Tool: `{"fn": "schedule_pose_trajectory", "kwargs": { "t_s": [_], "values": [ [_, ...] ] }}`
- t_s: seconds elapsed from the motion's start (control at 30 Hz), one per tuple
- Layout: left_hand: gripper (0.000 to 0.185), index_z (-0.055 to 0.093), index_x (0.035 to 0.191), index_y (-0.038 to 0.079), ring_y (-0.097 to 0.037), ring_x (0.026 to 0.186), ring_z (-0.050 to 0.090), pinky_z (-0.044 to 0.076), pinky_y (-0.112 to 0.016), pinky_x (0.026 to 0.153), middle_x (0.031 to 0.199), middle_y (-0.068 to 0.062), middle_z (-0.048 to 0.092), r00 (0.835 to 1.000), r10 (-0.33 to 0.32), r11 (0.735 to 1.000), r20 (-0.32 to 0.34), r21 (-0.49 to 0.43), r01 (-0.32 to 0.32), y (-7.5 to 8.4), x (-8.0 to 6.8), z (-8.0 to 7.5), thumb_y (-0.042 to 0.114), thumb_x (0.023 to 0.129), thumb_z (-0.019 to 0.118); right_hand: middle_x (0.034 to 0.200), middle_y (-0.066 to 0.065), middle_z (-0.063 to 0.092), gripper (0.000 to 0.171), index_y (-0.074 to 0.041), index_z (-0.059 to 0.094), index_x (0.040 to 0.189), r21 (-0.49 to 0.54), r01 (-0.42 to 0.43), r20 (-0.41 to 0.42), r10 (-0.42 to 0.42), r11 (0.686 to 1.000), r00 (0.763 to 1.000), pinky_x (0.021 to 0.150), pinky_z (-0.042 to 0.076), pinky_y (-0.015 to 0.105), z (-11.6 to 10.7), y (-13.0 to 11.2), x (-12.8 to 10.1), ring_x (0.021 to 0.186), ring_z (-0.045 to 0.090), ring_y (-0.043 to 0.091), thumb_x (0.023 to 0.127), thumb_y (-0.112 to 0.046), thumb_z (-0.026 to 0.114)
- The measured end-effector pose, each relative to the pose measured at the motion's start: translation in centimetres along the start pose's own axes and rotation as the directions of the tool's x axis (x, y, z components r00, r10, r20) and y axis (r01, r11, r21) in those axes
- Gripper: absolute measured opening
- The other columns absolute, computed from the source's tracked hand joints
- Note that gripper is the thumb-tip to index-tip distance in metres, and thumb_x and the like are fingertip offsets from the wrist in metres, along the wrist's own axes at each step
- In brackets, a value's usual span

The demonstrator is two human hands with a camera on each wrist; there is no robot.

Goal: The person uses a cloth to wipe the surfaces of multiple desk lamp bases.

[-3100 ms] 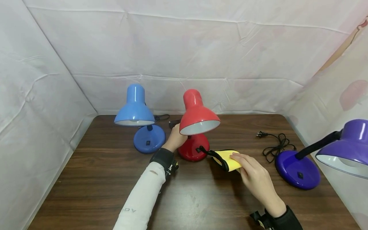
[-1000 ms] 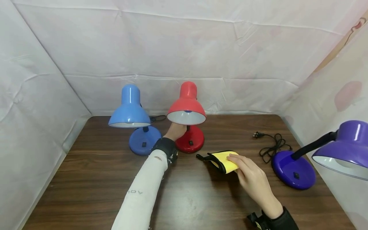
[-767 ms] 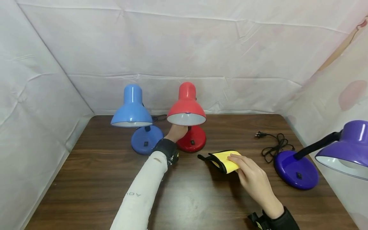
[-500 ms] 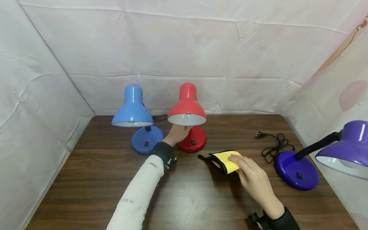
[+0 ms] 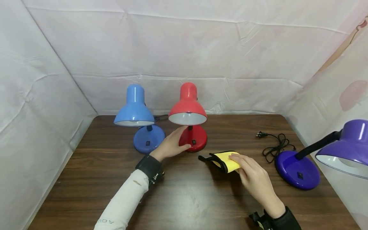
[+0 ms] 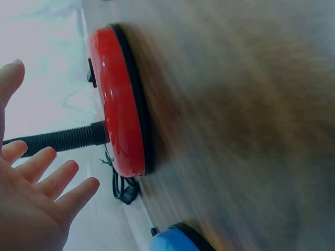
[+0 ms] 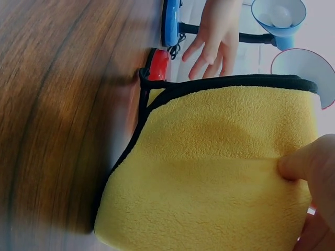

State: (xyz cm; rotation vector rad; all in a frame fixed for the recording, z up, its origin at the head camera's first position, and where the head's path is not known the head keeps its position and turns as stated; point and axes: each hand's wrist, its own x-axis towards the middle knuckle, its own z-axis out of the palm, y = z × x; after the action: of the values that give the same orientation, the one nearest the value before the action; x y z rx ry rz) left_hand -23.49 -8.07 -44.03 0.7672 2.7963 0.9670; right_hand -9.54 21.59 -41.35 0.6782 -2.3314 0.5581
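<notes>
A red desk lamp (image 5: pixel 188 110) stands upright at the back middle, its base (image 6: pixel 118 104) flat on the table and its bendable black neck (image 6: pixel 63 138) rising from it. My left hand (image 5: pixel 171 145) is beside that base on its left, fingers spread and apart from the neck, holding nothing. Toward the right, my right hand (image 5: pixel 254 175) pinches a folded yellow cloth (image 7: pixel 209 167) with black edging between thumb and fingers. A black strap end (image 5: pixel 205 158) of the cloth points left toward the red base.
A blue desk lamp (image 5: pixel 134 110) stands just left of the red one. At the right edge, a purple lamp (image 5: pixel 297 169) leans its shade outward, with a coiled black cord (image 5: pixel 277 147) behind it. White sheeting (image 5: pixel 184 48) walls the wooden table (image 5: pixel 184 201).
The red lamp has shifted left and back, and its shade has turned to face forward. My left hand has let go of its neck and drawn back toward me. The right hand stays with the cloth.
</notes>
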Motion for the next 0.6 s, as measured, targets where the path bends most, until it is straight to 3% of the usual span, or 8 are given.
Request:
{"fn": "schedule_pose_trajectory", "kwargs": {
  "t_s": [0.17,0.3,0.43,0.6],
  "values": [
    [0.088,0.020,0.147,0.023,-0.021,0.132,0.034,0.041,-0.044,0.099,0.148,-0.001,0.030,0.996,0.086,0.996,-0.001,0.028,-0.086,0.7,-2.0,0.1,0.043,0.077,0.071,0.109,0.001,0.065,0.034,-0.015,0.064,0.116,0.011,0.000,-0.004,0.000,1.000,1.000,0.072,0.048,0.031,0.0,-0.2,0.2,0.091,0.062,0.019,0.091,-0.015,0.040],
    [0.094,0.016,0.148,0.024,-0.022,0.136,0.028,0.037,-0.045,0.103,0.151,-0.001,0.023,0.982,0.189,0.980,-0.009,0.058,-0.188,1.7,-3.2,0.4,0.046,0.075,0.072,0.109,0.001,0.065,0.035,-0.014,0.064,0.116,0.033,0.002,-0.009,-0.002,0.999,1.000,0.074,0.047,0.030,0.0,-0.5,0.5,0.091,0.061,0.018,0.088,-0.011,0.043],
    [0.100,0.013,0.148,0.023,-0.022,0.138,0.023,0.036,-0.043,0.104,0.153,0.000,0.019,0.952,0.305,0.948,-0.016,0.104,-0.302,3.2,-4.2,0.8,0.047,0.072,0.074,0.109,0.000,0.065,0.037,-0.014,0.064,0.115,0.060,0.009,-0.010,-0.008,0.998,1.000,0.075,0.047,0.031,0.2,-1.0,0.9,0.093,0.061,0.017,0.085,-0.007,0.043],
    [0.104,0.018,0.147,0.017,-0.022,0.138,0.024,0.032,-0.038,0.107,0.152,-0.001,0.021,0.893,0.447,0.891,-0.053,0.112,-0.439,5.4,-5.3,1.4,0.043,0.067,0.080,0.109,0.000,0.065,0.039,-0.014,0.064,0.114,0.094,0.020,0.000,-0.020,0.995,1.000,0.074,0.049,0.031,0.4,-1.8,1.3,0.094,0.061,0.017,0.084,-0.004,0.042]
  ]
}}
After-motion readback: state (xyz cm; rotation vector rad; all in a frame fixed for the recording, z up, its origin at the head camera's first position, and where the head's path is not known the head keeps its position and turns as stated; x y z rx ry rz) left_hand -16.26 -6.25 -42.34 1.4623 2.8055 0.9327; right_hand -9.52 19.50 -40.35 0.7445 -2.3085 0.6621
